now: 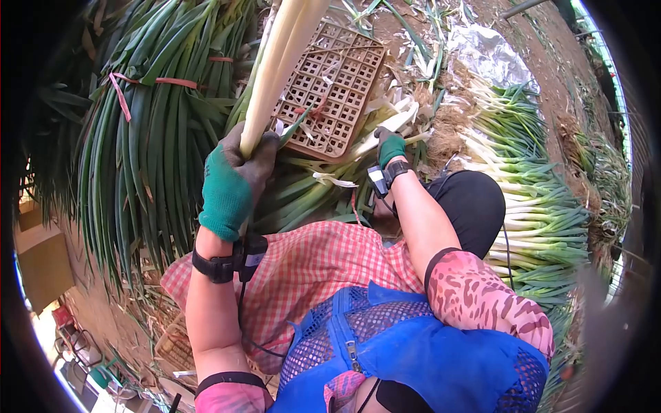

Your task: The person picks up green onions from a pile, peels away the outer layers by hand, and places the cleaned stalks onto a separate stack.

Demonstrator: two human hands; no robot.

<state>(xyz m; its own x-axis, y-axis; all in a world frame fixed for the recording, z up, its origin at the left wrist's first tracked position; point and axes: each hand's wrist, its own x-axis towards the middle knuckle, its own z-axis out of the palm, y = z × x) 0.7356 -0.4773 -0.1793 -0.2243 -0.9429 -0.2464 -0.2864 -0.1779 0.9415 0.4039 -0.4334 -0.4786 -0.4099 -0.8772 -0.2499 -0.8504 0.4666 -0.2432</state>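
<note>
The leeks (pixel 279 69) stood in the left hand (pixel 239 168), in front of the crate's (pixel 351 127) left edge, their long axis steep, pale part pointing up and slightly right. That gloved hand was wrapped around them, forearm nearly upright. The right forearm slanted up-left; whether the right hand (pixel 390 146) gripped anything, I couldn't tell.

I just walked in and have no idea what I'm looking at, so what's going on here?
A person in a blue mesh vest grips thick white leek-like stalks in the left hand, gloved in green and grey. The right hand, gloved alike, is beside loose pale stalks near a brown plastic lattice crate; whether it grips any is unclear. Long green leaves with reddish bands lie to the left, white-stemmed greens to the right.
</note>
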